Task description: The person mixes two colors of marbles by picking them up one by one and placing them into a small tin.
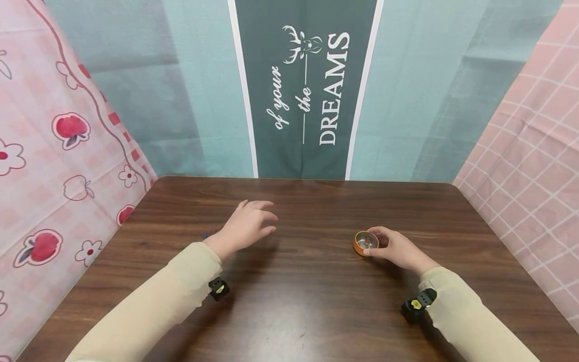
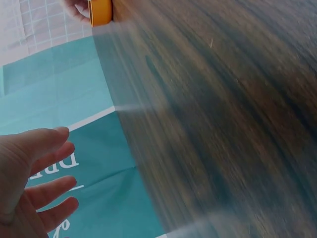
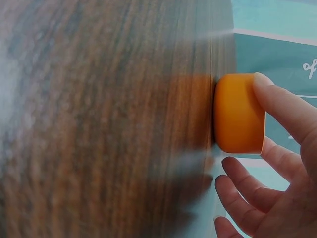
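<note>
One shallow round orange container point(image 3: 240, 114) with a silvery, metallic-looking interior stands upright on the dark brown wood-grain table point(image 1: 307, 301). Right hand point(image 1: 400, 250): holding this container, thumb at the rim, index finger opposite; the remaining fingers extend beside it. Left hand point(image 1: 246, 224): well to the left of the container, above the table, wide, fingers relaxed and apart. Small blue item point(image 1: 205, 236): farther left of the container, partly hidden by the left wrist. Blue-green fabric backdrop with white lettering point(image 1: 294, 90): behind the container.

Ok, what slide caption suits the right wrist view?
Right hand pinching an orange container on a wood-grain tabletop.
</note>
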The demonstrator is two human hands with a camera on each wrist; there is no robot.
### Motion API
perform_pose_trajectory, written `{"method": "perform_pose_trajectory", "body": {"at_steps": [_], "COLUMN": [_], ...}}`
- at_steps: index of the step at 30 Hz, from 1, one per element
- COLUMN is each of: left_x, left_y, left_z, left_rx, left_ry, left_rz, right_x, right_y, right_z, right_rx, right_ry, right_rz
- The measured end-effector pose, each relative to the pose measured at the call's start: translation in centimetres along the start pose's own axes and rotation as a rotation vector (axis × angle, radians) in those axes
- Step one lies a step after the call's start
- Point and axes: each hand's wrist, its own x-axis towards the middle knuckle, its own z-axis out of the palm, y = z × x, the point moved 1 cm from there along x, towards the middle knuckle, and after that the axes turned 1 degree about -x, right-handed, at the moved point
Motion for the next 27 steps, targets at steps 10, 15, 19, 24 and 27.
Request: {"method": "perform_pose_trajectory", "body": {"at_steps": [10, 15, 19, 24, 27], "left_x": [-0.9, -1.2, -1.6, -2.5, -3.2], "left_y": [-2.0, -2.5, -3.1, -4.1, -4.8], "left_z": [-0.5, -0.4, -0.2, -0.5, -0.6], "left_rx": [0.013, 0.009, 0.007, 0.0, -0.007], "left_ry": [0.019, 0.002, -0.009, 0.005, -0.005], "left_rz": [-0.004, 0.004, -0.006, -0.018, -0.028], "right_x": [0.1, -0.2, -0.2, 0.0, 0.0], "right_y": [0.0, 0.2, 0.3, 0.2, 0.3], "right_z": [0.1, 0.1, 0.2, 0.3, 0.3], "right_rx": [0.003, 0.002, 0.011, 0.022, 0.02], "right_ry": [-0.001, -0.002, -0.014, -0.003, -0.001], "right_rz": [-0.003, 0.007, 0.002, -0.007, -0.009]}}
